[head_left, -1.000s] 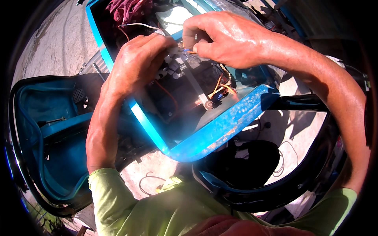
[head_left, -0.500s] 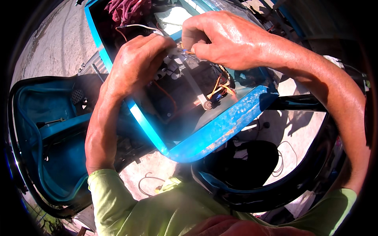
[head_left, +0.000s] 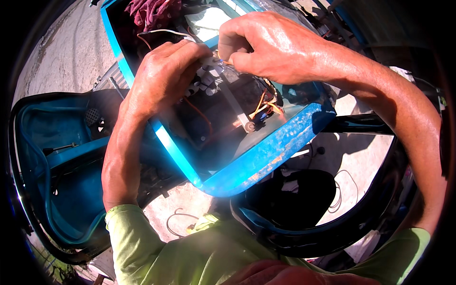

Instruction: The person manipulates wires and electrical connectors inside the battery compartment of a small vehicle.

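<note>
Over an open blue metal compartment (head_left: 273,156), both my hands meet at thin wiring. My left hand (head_left: 159,78) is closed in a pinch, its fingertips at one end of the join. From beside that hand a pale wire (head_left: 168,31) arcs away to the left. My right hand (head_left: 273,50) also pinches, with a short orange wire (head_left: 228,62) showing at its fingertips and a bit of blue beside it. Fingers cover the exact joining point. Below them, a flat metal bar (head_left: 233,102) slants across the compartment, near a tangle of loose orange wires (head_left: 266,109).
A crumpled dark red cloth (head_left: 154,13) and a white sheet-like thing (head_left: 207,23) lie at the compartment's far end. On the left is a black-rimmed blue shell (head_left: 61,128). A curved black part (head_left: 308,237) stands close in front of me, and thin cable (head_left: 338,194) lies on the ground.
</note>
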`<state>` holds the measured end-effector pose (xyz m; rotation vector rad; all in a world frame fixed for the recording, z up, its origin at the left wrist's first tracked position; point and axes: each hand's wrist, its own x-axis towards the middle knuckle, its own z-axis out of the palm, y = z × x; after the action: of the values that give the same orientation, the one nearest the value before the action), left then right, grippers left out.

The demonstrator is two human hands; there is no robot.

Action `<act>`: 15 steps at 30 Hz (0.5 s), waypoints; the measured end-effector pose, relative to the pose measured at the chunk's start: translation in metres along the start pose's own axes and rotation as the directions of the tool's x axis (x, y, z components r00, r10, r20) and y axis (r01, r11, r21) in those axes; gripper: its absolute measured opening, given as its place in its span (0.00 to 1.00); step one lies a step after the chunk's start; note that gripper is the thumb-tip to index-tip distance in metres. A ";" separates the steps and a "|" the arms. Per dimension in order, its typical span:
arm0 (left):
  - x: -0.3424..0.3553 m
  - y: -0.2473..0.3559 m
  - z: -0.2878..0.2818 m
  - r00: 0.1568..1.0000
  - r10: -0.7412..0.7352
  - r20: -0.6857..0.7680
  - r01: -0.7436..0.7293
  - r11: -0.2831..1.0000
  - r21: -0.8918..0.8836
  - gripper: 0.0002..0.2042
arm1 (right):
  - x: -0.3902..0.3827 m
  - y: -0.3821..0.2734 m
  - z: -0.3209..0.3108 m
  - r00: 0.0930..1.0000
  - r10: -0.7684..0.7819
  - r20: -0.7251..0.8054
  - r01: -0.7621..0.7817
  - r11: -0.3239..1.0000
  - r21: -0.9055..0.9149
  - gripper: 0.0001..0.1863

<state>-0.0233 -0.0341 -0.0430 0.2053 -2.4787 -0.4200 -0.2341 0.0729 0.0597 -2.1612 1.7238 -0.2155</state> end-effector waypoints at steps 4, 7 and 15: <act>0.001 0.000 0.000 1.000 0.002 0.003 -0.002 1.000 0.002 0.14 | -0.001 0.008 0.005 0.997 -0.067 -0.038 0.066 0.998 -0.026 0.09; 0.002 0.002 0.001 1.000 0.000 -0.021 0.000 1.000 0.000 0.13 | 0.001 0.010 0.007 0.994 -0.101 -0.047 0.099 0.994 -0.040 0.08; -0.001 -0.001 -0.002 0.999 -0.016 0.027 0.016 1.000 0.009 0.16 | 0.000 0.008 0.007 0.998 -0.020 -0.053 0.017 0.998 -0.054 0.10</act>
<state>-0.0214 -0.0350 -0.0421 0.2250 -2.5075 -0.4213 -0.2390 0.0730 0.0500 -2.2288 1.7585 -0.2365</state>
